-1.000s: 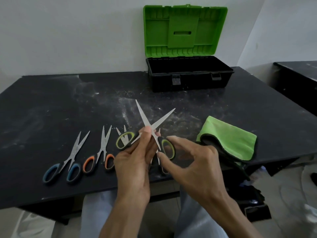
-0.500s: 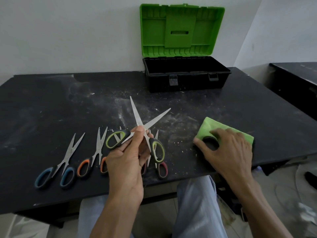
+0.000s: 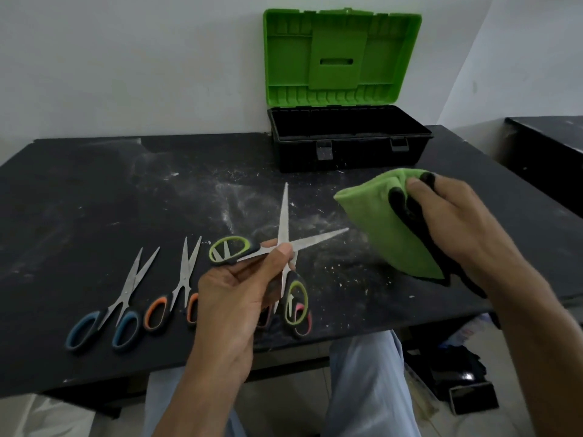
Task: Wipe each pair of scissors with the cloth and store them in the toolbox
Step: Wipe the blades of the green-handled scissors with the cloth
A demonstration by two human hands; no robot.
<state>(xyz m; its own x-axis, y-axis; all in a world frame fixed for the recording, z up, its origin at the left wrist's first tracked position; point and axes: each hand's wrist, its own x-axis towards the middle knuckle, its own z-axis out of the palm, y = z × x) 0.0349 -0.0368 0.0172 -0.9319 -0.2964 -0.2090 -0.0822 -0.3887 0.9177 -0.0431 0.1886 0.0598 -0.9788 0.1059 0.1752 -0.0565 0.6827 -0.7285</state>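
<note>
The scene is lit by soft, diffuse light, and shadows are kept faint. The desk (image 3: 79, 200) is bowed at its edges by wide-angle distortion; the right hand (image 3: 463, 222) is slightly blurred.

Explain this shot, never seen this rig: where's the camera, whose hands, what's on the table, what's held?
There is no machine here: a person works with bare hands. One wide-angle camera worn on the head looks forward and down, so the arms come in from the bottom.

The left hand pinches the green-handled scissors, blades spread open, above the black table. The right hand grips a green cloth, folded, lifted beside the blades and not touching them.

On the table lie blue-handled scissors, orange-handled scissors and a pink-handled pair partly hidden behind the left hand. At the back stands the toolbox, lid up, its inside dark.
</note>
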